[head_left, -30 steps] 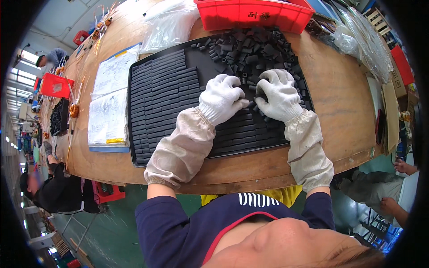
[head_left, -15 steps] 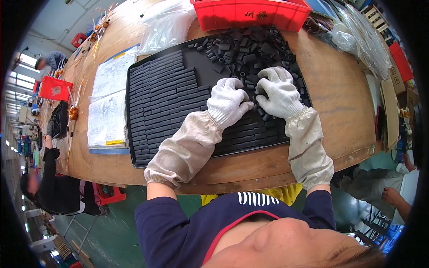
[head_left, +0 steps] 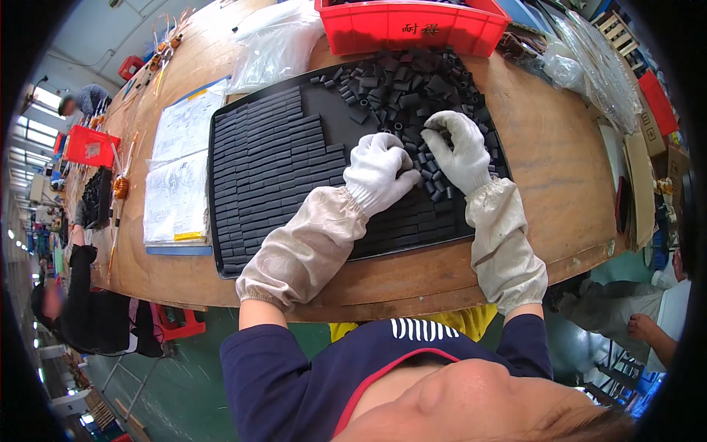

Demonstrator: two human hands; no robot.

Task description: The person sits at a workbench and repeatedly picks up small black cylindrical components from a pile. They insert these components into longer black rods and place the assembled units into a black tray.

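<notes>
A black tray (head_left: pixel 331 118) lies in front of me. Short black tube pieces (head_left: pixel 272 177) fill its left and near parts in tight rows. At its far right is a loose heap of black tube pieces (head_left: pixel 412 85). My left hand (head_left: pixel 377 171), in a white knit glove, is over the middle of the tray with its fingers curled in; what they hold, if anything, is hidden. To its right, my gloved right hand (head_left: pixel 462 151) hovers by the heap's near side, thumb and fingers apart, nothing visible between them. Several loose pieces (head_left: pixel 434 180) lie between the hands.
A red bin (head_left: pixel 412 29) stands behind the tray. Papers on a blue clipboard (head_left: pixel 177 177) lie left of it, and clear plastic bags (head_left: pixel 276 48) beyond. Plastic wrap (head_left: pixel 589 66) and cardboard (head_left: pixel 641 184) are at the right. Other people (head_left: pixel 88 302) are at the far left and right.
My right hand has drawn slightly away to the right and its thumb and fingers have spread, baring loose pieces beneath. The left hand has shifted only slightly, its fingers still curled.
</notes>
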